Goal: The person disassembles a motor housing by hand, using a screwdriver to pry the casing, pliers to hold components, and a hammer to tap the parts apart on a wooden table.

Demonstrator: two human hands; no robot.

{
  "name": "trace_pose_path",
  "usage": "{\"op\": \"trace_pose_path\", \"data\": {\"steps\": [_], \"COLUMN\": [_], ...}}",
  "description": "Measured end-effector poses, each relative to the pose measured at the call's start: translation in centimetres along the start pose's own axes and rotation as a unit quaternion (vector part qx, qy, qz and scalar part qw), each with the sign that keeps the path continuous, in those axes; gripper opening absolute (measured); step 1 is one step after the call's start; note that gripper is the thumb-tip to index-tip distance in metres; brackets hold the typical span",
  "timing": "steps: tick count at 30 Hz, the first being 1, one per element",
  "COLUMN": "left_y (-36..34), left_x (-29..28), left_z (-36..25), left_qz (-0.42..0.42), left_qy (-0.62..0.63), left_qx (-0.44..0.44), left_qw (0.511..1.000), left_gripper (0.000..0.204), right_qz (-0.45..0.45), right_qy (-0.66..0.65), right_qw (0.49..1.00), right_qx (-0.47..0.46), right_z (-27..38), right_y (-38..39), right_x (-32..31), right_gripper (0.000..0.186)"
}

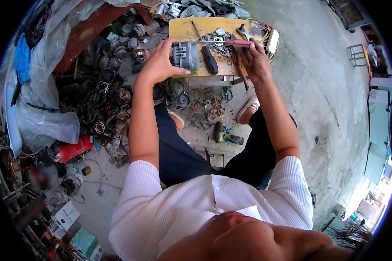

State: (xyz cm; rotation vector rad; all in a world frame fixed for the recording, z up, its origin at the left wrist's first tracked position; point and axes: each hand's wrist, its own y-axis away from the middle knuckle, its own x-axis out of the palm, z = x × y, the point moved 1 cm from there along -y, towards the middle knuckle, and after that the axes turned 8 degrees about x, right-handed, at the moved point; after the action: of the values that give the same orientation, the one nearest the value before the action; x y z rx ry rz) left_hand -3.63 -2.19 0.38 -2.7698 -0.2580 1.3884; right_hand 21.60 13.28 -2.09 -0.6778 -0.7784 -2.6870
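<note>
My left hand (pixel 159 63) is closed around a grey metal cylindrical housing with fins (pixel 185 58) at the left of a worn yellow work board (pixel 178 27). My right hand (pixel 257 61) grips a red-handled screwdriver (pixel 236 42), held level, its long shaft reaching left to the housing's upper part; whether the tip touches is unclear. Beneath the shaft lie a black-handled screwdriver (pixel 211 64) and several nuts and washers (pixel 222 51). A thin metal rod (pixel 196 28), a wrench-like tool (pixel 242 31) and a long reddish-brown tool (pixel 241 74) lie on the board.
A cordless drill (pixel 224 135) lies on the concrete floor between my feet. Scrap motor parts (pixel 109 91) and plastic sheeting (pixel 52 122) crowd the left, beside a red cylinder (pixel 72 148). Coiled cables and a white power strip (pixel 272 40) hang at the board's right end.
</note>
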Motion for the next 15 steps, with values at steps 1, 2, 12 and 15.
{"op": "trace_pose_path", "data": {"steps": [1,2,12,15], "left_y": [0.0,0.1,0.2,0.0], "left_x": [-0.1,-0.1,-1.2,-1.3], "left_z": [0.3,0.6,0.7,0.6], "left_qz": [0.004,0.009,0.021,0.020], "left_qy": [0.022,0.044,0.095,0.096], "left_qx": [-0.003,-0.006,-0.011,-0.014], "left_qw": [1.000,0.999,0.995,0.995], "left_gripper": [0.096,0.098,0.089,0.087], "right_qz": [0.008,0.016,-0.008,-0.013], "right_qy": [0.005,0.011,-0.028,-0.032], "right_qw": [1.000,1.000,0.999,0.999], "right_qx": [-0.006,-0.013,-0.027,-0.032], "right_z": [-0.1,-0.3,-0.9,-0.7], "right_y": [-0.2,-0.4,0.4,0.4], "right_x": [-0.2,-0.4,0.8,1.3], "right_gripper": [0.035,0.034,0.037,0.037]}}
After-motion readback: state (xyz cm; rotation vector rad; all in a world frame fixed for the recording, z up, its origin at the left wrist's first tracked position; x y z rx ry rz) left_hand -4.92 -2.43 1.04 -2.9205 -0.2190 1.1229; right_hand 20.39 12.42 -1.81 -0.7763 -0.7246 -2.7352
